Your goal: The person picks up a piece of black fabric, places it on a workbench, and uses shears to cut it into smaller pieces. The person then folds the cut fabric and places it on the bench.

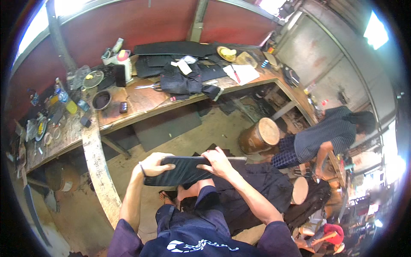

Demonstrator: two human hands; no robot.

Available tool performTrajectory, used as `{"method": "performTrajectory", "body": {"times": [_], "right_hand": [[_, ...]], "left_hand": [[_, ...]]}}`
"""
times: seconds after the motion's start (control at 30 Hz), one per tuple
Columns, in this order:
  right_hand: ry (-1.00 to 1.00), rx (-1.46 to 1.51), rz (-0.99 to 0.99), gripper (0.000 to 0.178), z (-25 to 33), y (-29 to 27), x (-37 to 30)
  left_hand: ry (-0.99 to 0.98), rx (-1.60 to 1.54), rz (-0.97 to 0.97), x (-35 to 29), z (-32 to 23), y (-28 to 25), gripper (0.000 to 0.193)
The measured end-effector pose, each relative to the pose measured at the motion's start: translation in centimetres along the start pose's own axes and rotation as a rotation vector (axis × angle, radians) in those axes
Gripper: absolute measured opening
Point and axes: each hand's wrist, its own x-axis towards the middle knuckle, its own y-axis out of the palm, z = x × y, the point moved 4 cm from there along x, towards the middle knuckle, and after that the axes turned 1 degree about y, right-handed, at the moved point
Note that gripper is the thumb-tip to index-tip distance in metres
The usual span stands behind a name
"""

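A stiff black sheet (182, 173), possibly rubber or leather, is held up in front of my body over my lap. Its long upper edge runs level between both hands. My left hand (155, 166) pinches the left end, thumb lying on the near face. Farther right, my right hand (217, 162) grips the same upper edge with thumb and fingers. The far side of the sheet and the fingertips behind it are hidden. Below and to the right, dark sheets of material (252, 188) lie spread out beside my legs.
A long wooden bench (128, 118) carries a black bag (182, 81), scissors (147, 86), a dark bowl (102, 100), white paper (244, 75) and bottles (68, 104). A brown drum (259, 136) stands ahead right. One person (327, 132) bends nearby; another person (332, 235) is lower right.
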Motion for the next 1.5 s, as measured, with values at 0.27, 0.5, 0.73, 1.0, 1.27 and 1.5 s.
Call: {"method": "performTrajectory", "body": {"times": [0.27,0.5,0.73,1.0,1.27,1.5], "right_hand": [[0.120,0.482,0.081,0.046,2.7,4.9,-3.1],[0.559,0.699,0.086,0.089,-5.8,9.6,-5.5],[0.449,0.838,0.054,0.095,-1.6,13.0,1.0],[0.375,0.910,-0.305,0.059,18.6,15.8,10.4],[0.524,0.747,-0.169,0.067,37.2,24.8,9.5],[0.469,0.508,-0.299,0.055,40.0,26.3,10.2]], "left_hand": [[-0.198,-0.359,-0.665,-14.1,6.9,-4.5,0.033],[-1.157,0.580,-1.296,-38.5,15.2,5.2,0.081],[-0.976,0.059,-1.286,-42.7,18.7,12.5,0.050],[-0.719,-0.658,-1.102,-43.5,21.2,11.4,0.051],[-0.553,-0.938,-1.018,-44.4,20.5,4.3,0.066],[-0.532,-0.817,-0.975,-45.4,25.6,-3.5,0.071]]}}
